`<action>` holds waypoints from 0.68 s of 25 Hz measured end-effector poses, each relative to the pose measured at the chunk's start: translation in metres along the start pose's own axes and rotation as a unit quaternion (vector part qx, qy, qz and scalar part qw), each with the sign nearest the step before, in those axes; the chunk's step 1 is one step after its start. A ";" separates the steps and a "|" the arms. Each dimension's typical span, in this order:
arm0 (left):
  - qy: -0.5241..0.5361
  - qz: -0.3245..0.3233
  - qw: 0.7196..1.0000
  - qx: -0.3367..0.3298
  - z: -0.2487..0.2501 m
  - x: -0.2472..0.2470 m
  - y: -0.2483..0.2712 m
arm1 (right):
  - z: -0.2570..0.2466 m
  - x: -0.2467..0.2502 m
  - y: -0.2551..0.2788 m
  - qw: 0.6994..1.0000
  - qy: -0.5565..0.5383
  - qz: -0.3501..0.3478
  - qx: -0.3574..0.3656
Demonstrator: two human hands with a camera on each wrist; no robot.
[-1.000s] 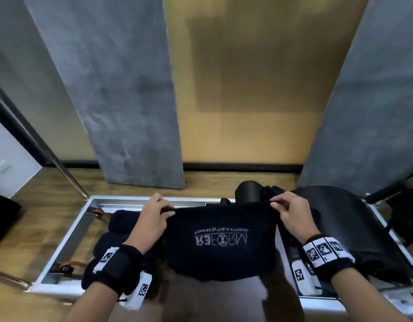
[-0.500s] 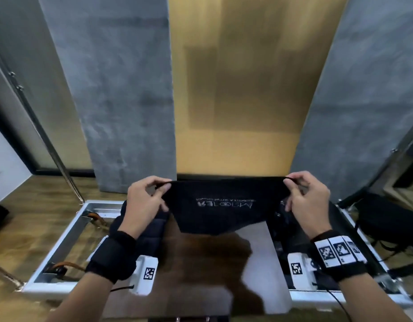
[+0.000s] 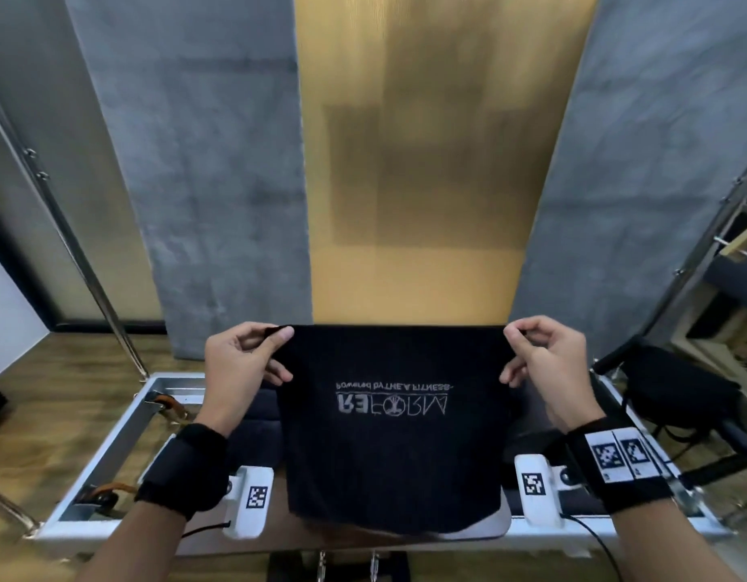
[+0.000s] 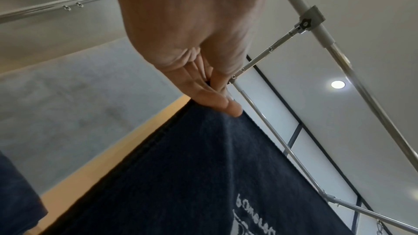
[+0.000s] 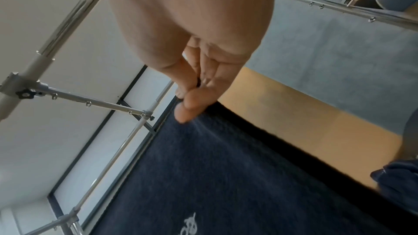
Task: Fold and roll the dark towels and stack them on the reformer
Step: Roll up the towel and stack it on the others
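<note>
I hold one dark towel [image 3: 394, 430] spread flat in the air above the reformer [image 3: 111, 447], its top edge taut and level. My left hand [image 3: 241, 363] pinches the upper left corner between thumb and curled fingers; my right hand [image 3: 543, 363] pinches the upper right corner likewise. The pale printed logo [image 3: 391, 399] faces me upside down. The lower edge hangs just over the near end of the frame. More dark towels [image 3: 260, 417] lie on the reformer behind it.

Hanging towel [image 3: 394, 430] blocks reformer [image 3: 111, 447] centre; side rails bare; slanted pole [image 3: 69, 245] flanks left.
</note>
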State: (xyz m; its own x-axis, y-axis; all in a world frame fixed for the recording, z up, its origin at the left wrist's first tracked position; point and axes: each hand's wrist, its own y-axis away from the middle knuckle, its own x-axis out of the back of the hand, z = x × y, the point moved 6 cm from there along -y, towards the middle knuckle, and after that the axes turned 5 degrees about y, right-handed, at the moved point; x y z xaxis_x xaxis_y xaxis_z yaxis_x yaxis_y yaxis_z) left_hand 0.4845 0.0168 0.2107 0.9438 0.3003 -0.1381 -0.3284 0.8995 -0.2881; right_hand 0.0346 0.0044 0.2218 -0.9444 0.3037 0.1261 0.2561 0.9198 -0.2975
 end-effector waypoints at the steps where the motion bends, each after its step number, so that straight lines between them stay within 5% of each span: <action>1: 0.008 0.003 1.000 0.015 -0.005 0.000 0.000 | 0.005 -0.005 -0.002 1.000 -0.012 -0.013 -0.024; 10: 0.042 -0.025 0.998 -0.030 -0.024 -0.011 -0.003 | 0.010 -0.017 -0.002 0.999 -0.045 -0.019 0.014; 17: -0.075 -0.015 0.986 0.150 -0.146 0.015 0.093 | 0.131 -0.012 0.088 0.986 0.057 -0.063 -0.145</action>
State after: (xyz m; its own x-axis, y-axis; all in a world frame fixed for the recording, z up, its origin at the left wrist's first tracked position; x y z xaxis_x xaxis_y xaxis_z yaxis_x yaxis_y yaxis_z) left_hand 0.4628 0.0588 0.0431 0.9551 0.2960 0.0148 -0.2961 0.9551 0.0065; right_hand 0.0415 0.0488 0.0698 -0.9477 0.1923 0.2546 0.2009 0.9796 0.0081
